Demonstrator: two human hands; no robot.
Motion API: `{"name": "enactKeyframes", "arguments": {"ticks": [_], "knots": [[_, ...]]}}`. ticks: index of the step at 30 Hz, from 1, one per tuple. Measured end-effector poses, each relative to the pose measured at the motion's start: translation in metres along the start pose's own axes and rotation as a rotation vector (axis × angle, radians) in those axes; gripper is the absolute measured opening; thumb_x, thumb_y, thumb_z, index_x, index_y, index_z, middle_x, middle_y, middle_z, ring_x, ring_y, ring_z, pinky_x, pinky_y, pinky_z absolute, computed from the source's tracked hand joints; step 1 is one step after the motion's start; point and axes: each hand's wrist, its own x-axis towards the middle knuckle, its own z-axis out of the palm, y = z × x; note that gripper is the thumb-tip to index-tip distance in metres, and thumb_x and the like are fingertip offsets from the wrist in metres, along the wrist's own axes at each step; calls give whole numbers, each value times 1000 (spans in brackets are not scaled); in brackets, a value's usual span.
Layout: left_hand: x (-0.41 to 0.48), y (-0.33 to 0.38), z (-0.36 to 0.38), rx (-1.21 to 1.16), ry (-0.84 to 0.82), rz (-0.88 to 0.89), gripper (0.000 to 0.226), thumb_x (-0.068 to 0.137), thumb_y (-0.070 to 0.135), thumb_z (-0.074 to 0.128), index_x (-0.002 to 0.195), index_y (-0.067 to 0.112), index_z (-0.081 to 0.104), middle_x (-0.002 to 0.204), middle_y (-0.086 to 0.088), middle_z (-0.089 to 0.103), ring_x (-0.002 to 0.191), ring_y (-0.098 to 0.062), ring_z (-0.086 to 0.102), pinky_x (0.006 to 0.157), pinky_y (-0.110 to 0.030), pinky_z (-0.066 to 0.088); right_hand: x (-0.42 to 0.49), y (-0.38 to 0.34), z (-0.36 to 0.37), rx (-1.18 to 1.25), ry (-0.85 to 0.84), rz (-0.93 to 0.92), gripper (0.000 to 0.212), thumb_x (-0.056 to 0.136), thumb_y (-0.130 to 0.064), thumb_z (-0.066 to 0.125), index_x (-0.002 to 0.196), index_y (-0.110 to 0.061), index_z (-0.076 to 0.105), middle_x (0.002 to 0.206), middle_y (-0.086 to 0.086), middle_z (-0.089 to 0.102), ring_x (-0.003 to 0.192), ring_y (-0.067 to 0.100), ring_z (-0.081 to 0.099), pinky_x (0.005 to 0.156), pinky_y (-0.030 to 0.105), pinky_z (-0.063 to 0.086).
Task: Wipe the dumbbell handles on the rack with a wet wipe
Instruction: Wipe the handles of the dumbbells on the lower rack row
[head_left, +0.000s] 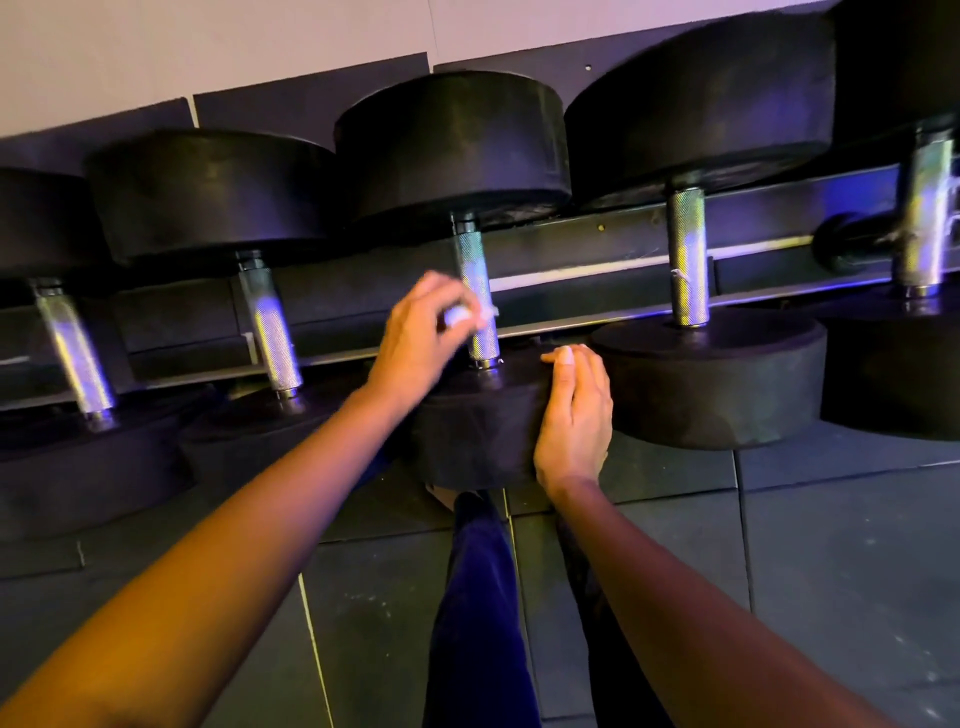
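both hands reach out to the middle dumbbell (452, 145): left hand (415, 343) pinches a balled white wet wipe (460, 314) against its knurled handle (474, 270); right hand (574, 415), fingers straight together, rests on its near head (478, 441).

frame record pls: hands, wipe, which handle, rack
left hand: pinches the wet wipe in its fingertips
wet wipe: small, white, at the left side of the middle handle; blur hides whether they touch
middle handle: knurled metal, lower part behind the wipe and fingers
right hand: fingers straight, rests on the near head of the same dumbbell
rack rail: dark, runs behind the handles
floor mats: dark, under the rack
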Motion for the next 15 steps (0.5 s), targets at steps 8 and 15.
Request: {"name": "enactKeyframes", "arguments": {"ticks": [8,15], "knots": [[12,6,-1,-569,247,-441,20,73,-5,70,69,14,64,56,13,65,56,2,57,56,-17,47,1,2,1,7,6,-1,66,89,-54,15,98,-8,61,104,-2,55,109,15,50,95,29,35],[25,14,11,-719,152,-815,28,94,1,47,70,13,53,61,-1,53,57,-10,48,48,-20,43,0,3,1,13,6,-2,65,89,-54,15,96,-8,60,101,-4,54,105,12,49,90,22,33]]}}
